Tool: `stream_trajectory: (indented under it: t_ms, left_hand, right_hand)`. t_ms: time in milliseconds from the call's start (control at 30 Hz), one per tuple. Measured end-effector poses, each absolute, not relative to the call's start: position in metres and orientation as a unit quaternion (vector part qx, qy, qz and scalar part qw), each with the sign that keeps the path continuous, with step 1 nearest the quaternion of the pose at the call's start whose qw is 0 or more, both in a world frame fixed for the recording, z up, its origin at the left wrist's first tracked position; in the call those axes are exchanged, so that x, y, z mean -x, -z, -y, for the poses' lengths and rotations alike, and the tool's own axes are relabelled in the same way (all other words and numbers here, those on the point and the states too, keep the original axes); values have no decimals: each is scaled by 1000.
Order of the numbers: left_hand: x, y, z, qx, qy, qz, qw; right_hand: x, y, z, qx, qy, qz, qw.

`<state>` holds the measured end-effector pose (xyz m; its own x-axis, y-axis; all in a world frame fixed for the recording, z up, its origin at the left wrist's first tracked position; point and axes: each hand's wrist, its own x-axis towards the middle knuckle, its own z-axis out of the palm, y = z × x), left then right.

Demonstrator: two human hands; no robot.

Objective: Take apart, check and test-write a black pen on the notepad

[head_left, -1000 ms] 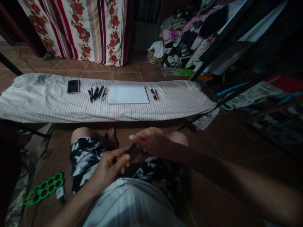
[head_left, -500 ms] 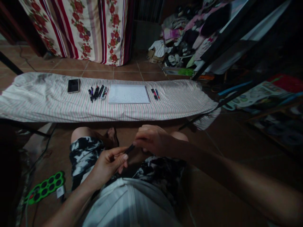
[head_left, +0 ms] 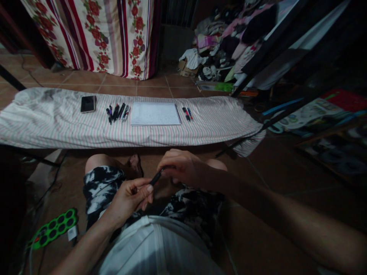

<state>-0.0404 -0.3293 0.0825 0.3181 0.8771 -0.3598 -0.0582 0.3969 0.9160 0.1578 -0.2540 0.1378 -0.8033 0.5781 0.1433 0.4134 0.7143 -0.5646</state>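
Note:
Over my lap, my left hand (head_left: 134, 194) pinches a black pen (head_left: 155, 178) between thumb and fingers. The pen slants up and to the right. At its upper end are the curled fingers of my right hand (head_left: 180, 167), closed on that end; part of the tip shows beside them. Beyond my knees, a spiral notebook (head_left: 155, 114) lies open on a striped cloth (head_left: 223, 118). Several pens (head_left: 117, 112) lie to its left, and a few more pens (head_left: 187, 114) to its right. Further left rests a dark-screened phone (head_left: 88, 104).
The cloth covers a long low surface in front of my knees. A green power strip (head_left: 54, 228) with cables lies on the floor at lower left. Behind hang a floral curtain (head_left: 114, 38) and, to the right, a heap of clothes (head_left: 220, 46). Dark metal bars slant at right.
My right hand has shifted slightly left and its fingers have moved at the pen's upper end, so more of the tip shows. My left hand keeps its hold.

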Motion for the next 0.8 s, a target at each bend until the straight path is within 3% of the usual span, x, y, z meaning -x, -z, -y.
stream_trajectory:
  t_ms: [400,600,800]
  left_hand:
    - [36,-84,334,-444,-349,-483,669]
    - [41,-77,330,-388,-357,-472,707]
    - [39,-82,330,-391,-370,-465,703]
  right_hand:
    - [-146,-142,263,407,-235,882,39]
    - [-155,-138,252,267,-262,907,192]
    - [-156,-133,251,282,-237,915,166]
